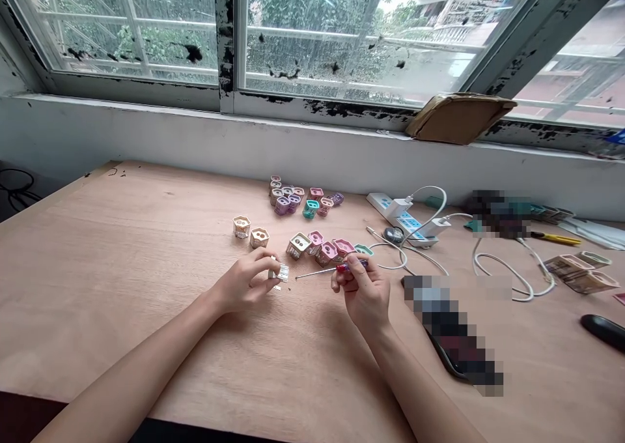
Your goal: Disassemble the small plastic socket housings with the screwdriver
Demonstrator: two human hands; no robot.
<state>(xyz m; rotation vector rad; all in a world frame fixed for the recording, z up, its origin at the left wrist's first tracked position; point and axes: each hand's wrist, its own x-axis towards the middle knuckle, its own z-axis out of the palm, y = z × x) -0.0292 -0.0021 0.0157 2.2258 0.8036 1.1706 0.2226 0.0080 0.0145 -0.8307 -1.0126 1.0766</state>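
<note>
My left hand [247, 279] is closed around a small white plastic part [278, 272], held just above the wooden table [146, 247]. My right hand [362, 290] grips a small screwdriver [322, 272] by its red and blue handle, with the thin metal shaft pointing left toward the white part. The tip ends a short way from it. Just beyond my hands lies a row of small pastel plastic housings [325, 249], pink, beige and green. Two beige housings [250, 232] stand to the left of that row.
A further cluster of purple, pink and teal housings [300, 199] sits farther back. A white power strip [403, 218] with plugs and white cables [502, 270] lies right of centre. A dark phone [452, 339] lies near my right forearm. A cardboard piece [459, 116] rests on the window sill.
</note>
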